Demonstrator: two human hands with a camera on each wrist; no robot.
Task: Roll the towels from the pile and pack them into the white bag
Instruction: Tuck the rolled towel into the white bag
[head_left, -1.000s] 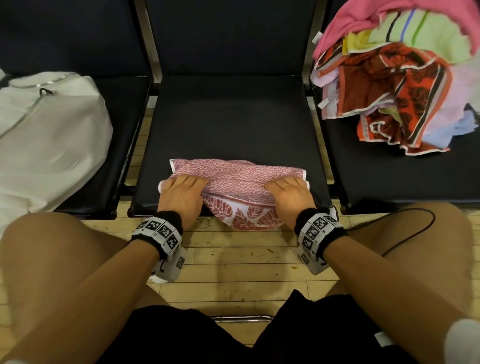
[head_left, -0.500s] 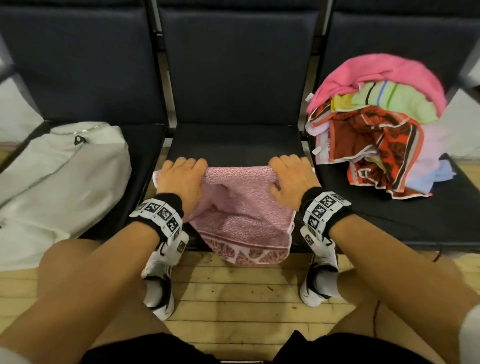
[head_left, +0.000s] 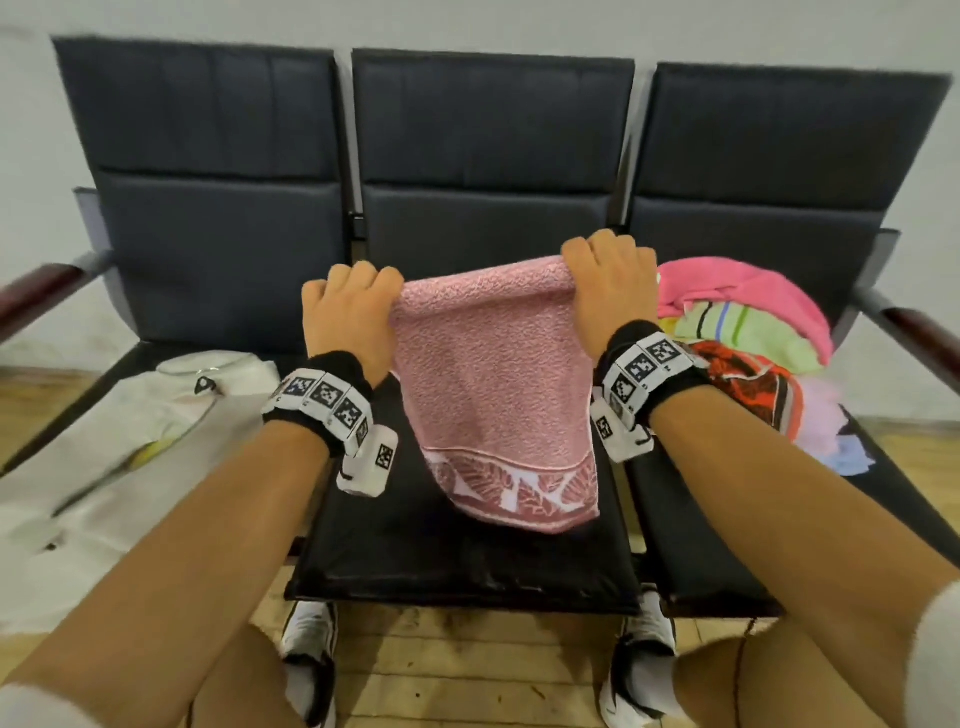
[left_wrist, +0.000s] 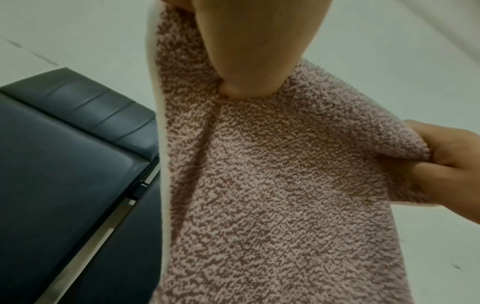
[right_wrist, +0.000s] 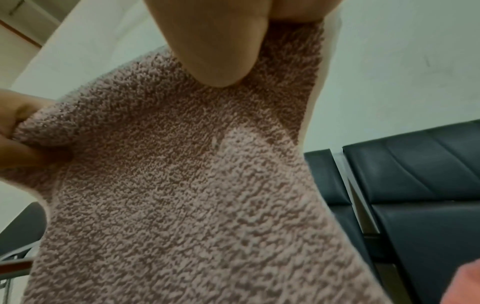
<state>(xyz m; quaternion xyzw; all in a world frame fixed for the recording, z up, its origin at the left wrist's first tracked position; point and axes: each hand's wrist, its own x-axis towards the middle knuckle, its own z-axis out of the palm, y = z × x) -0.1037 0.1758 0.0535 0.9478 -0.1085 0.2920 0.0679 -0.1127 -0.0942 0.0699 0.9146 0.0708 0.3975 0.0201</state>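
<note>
A row of three dark padded seats (head_left: 467, 545) stands against a pale wall (head_left: 467, 21) on a wooden plank floor (head_left: 467, 670); wooden armrests close the row at far left and far right. On the left seat lies the white bag (head_left: 119, 441), flattened, its zip pull toward the far side; whether it holds anything cannot be told. On the right seat rests the pile of towels (head_left: 743, 353), a bright pink one on top, a green striped one and an orange patterned one beneath it. Above the middle seat the pink towel (head_left: 493, 384) hangs in the air, held up by its top edge, its leaf-patterned border at the bottom, above the near part of the cushion. The left hand (head_left: 348, 306) grips the top left corner, fingers curled over the edge; the left wrist view shows the thumb pressed into the cloth. The right hand (head_left: 608, 280) grips the top right corner likewise, slightly higher, thumb against the terry in the right wrist view. The middle cushion lies bare beneath the towel; the person's knees and shoes stand at its near edge.
</note>
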